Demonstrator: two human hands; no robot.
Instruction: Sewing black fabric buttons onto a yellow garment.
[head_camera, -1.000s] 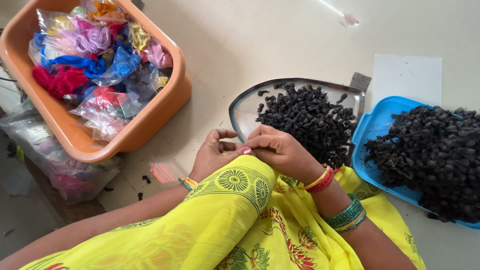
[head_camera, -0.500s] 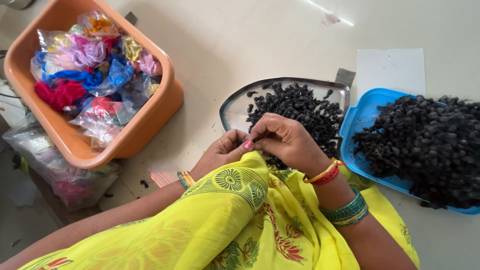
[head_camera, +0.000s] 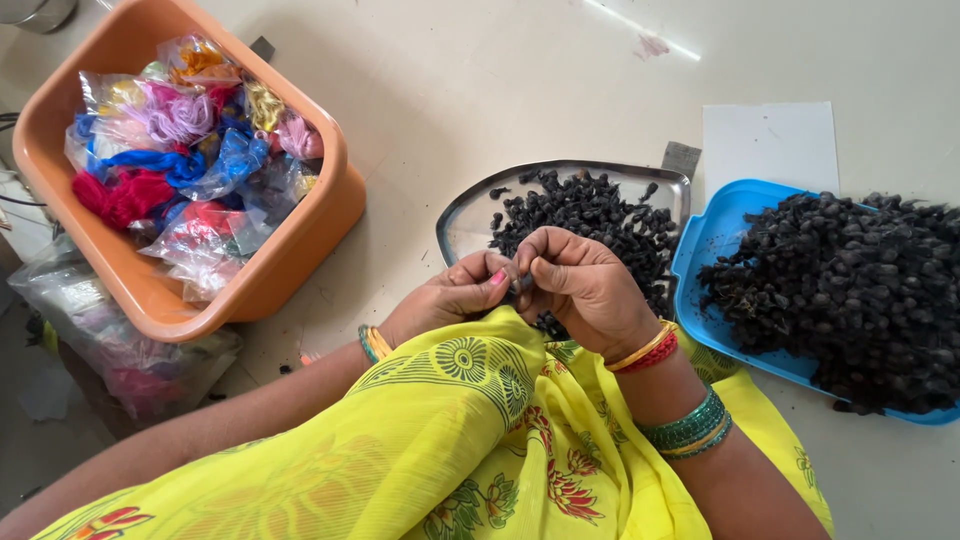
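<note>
My left hand (head_camera: 455, 296) and my right hand (head_camera: 585, 285) meet above the near edge of a steel tray (head_camera: 462, 222). Their fingertips pinch a small dark piece (head_camera: 523, 283) between them. The tray holds a heap of small black pieces (head_camera: 600, 215). To the right, a blue tray (head_camera: 712, 245) carries a far larger pile of the same black pieces (head_camera: 850, 285). Bangles ring both wrists, and yellow patterned cloth (head_camera: 470, 440) covers my lap below the hands.
An orange plastic tub (head_camera: 290, 265) at the left is full of clear bags of coloured thread. More bags (head_camera: 110, 350) lie beside it on the floor. A white sheet (head_camera: 770, 145) lies behind the blue tray. The floor is pale and smooth.
The hands have stayed pinched together over the steel tray's near edge. The view has shifted slightly, so the tub and the trays sit a little lower and further left.
</note>
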